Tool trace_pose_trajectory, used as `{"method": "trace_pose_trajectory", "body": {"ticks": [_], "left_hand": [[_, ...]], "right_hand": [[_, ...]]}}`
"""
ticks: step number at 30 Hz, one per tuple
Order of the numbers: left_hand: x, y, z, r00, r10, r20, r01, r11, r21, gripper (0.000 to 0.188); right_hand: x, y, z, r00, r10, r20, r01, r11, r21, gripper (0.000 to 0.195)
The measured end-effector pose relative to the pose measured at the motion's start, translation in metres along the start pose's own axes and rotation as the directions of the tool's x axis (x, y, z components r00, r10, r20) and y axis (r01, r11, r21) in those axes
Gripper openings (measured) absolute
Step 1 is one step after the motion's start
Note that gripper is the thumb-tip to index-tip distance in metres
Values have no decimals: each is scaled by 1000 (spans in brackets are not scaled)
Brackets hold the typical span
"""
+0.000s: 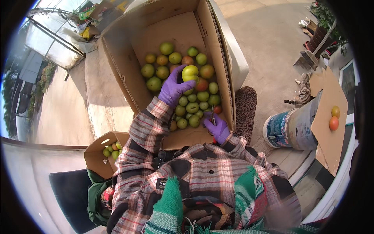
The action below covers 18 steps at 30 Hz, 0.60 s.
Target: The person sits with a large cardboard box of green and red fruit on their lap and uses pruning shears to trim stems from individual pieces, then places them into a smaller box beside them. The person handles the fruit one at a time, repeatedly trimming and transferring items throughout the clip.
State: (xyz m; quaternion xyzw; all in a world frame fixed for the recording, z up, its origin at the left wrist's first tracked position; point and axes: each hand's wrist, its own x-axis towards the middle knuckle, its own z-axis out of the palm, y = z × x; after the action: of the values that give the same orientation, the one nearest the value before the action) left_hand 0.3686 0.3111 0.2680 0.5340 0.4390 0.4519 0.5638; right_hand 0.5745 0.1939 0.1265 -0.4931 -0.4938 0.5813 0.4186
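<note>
My left hand, in a purple glove, grips a shiny yellow-green tomato between thumb and fingers, above the other fruit in a large cardboard box. Many tomatoes cover the box floor: green ones such as a large green tomato, and a few reddish ones like a red-orange tomato. At the box's near right corner my right hand, gloved the same way, holds small metal snips with the blades pointing into the box. A small red tomato lies just beyond that hand.
A smaller cardboard box with green tomatoes stands at my left. On the right, two tomatoes rest on a cardboard sheet beside stacked buckets. A tabby cat lies on the concrete floor. A white container edge shows behind the large box.
</note>
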Motion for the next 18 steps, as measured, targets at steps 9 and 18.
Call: {"method": "trace_pose_trajectory", "body": {"ticks": [9,18], "left_hand": [[-86,-17,25,986,-134,103,162,925,-344,88],[-102,-39,35,982,187,41,-184,862,472,80]], "right_hand": [[-7,-24,6,996,-84,-37,74,973,-217,37],[-13,-30,9,986,-161,52,168,897,-410,39]]}}
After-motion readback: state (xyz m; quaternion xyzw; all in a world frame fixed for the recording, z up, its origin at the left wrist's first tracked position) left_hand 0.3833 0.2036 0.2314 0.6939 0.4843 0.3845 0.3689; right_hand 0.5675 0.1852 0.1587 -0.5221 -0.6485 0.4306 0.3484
